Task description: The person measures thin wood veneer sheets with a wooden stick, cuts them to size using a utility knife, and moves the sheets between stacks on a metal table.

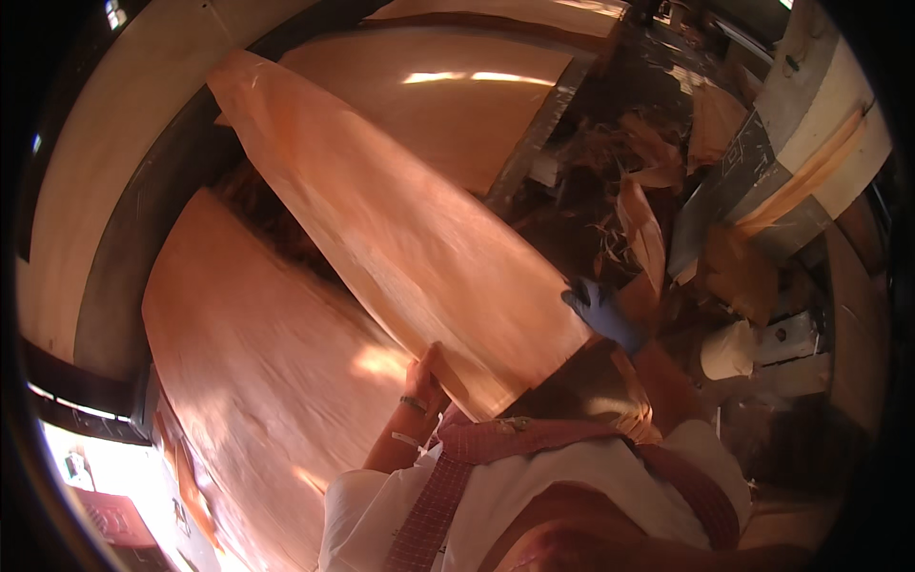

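Veneer point(400, 224), thin and faintly rippled, is clasped by the left hand point(425, 375) and gloved right hand point(606, 315).

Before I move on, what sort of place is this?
Probably a wood veneer workshop: the left hand and gloved right hand hold a long, thin, tan sheet, a broader sheet lies to the left, and torn scraps lie beyond the right hand.

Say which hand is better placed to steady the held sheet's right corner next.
Probably the right hand: it is at that corner, while the left hand grips the sheet by its left edge.
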Available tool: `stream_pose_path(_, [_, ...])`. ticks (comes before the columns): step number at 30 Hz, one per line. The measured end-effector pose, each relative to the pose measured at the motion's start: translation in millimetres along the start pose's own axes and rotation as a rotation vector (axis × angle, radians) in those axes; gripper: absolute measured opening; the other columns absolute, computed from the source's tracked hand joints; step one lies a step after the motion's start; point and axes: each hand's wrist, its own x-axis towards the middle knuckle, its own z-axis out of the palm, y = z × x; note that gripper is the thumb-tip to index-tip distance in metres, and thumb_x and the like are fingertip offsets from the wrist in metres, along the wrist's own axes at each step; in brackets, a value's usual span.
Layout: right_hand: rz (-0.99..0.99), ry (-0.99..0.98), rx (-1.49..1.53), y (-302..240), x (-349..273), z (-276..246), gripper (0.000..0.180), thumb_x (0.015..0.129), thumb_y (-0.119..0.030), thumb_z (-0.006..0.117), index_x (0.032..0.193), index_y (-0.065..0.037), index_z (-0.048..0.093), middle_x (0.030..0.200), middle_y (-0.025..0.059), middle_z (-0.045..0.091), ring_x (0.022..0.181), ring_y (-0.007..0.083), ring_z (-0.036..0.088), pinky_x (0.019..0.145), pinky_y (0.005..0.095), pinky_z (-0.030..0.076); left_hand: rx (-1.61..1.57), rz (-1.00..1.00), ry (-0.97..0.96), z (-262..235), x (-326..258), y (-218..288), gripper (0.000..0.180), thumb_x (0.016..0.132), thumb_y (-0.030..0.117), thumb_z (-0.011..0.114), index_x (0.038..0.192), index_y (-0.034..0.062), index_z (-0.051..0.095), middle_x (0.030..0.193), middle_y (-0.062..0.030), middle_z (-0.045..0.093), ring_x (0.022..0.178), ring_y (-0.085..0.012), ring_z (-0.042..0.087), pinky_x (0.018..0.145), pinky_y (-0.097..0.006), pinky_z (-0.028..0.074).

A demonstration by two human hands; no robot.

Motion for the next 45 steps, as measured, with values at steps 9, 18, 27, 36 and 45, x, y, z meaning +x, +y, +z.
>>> stream_pose_path(9, [0.010,-0.018,-0.130,203.8,262.4,-67.1,0.038,0.091,-0.040,0.061,0.101,-0.004,0.060,0.086,0.0205,0.066,0.081,0.0414,0.063,0.070,0.0481,0.049,0.075,0.165,-0.167,171.2,277.2,3.3,0.036,0.091,0.023,0.067,0.120,0.0029,0.059,0.112,-0.0075,0.066,0.102,-0.0206,0.064,0.088,-0.036,0.054])
stream_pose_path(18, [0.018,-0.057,-0.280,397.3,495.2,-110.0,0.044,0.092,-0.047,0.057,0.100,-0.004,0.061,0.087,0.0183,0.068,0.083,0.0386,0.064,0.070,0.0469,0.050,-0.005,0.178,-0.046,358.6,495.0,39.7,0.031,0.089,0.026,0.070,0.108,0.0036,0.063,0.098,-0.0056,0.068,0.085,-0.0178,0.067,0.073,-0.030,0.056])
stream_pose_path(27, [-0.025,-0.219,-0.053,562.8,718.5,-87.1,0.050,0.090,-0.049,0.059,0.107,-0.001,0.062,0.098,0.0217,0.067,0.092,0.0393,0.064,0.080,0.0455,0.051,-0.117,0.295,0.198,501.0,677.7,68.1,0.034,0.088,0.022,0.071,0.110,-0.0010,0.059,0.098,-0.0088,0.067,0.085,-0.0201,0.067,0.071,-0.032,0.058])
stream_pose_path(36, [-0.017,-0.418,0.248,740.1,930.4,-18.1,0.054,0.089,-0.050,0.059,0.112,-0.002,0.061,0.110,0.0262,0.064,0.105,0.0412,0.060,0.088,0.0467,0.048,-0.140,0.399,0.544,627.4,842.8,96.7,0.032,0.087,0.011,0.069,0.114,-0.0027,0.057,0.100,-0.0109,0.066,0.086,-0.0220,0.067,0.072,-0.034,0.058])
stream_pose_path(45, [0.070,-0.650,0.436,829.2,1092.8,28.3,0.056,0.089,-0.048,0.060,0.115,0.002,0.059,0.106,0.0207,0.066,0.098,0.0353,0.063,0.085,0.0424,0.049,-0.043,0.543,0.643,682.3,970.6,146.8,0.023,0.086,0.016,0.070,0.098,-0.0009,0.062,0.088,-0.0052,0.063,0.076,-0.0148,0.062,0.060,-0.027,0.050])
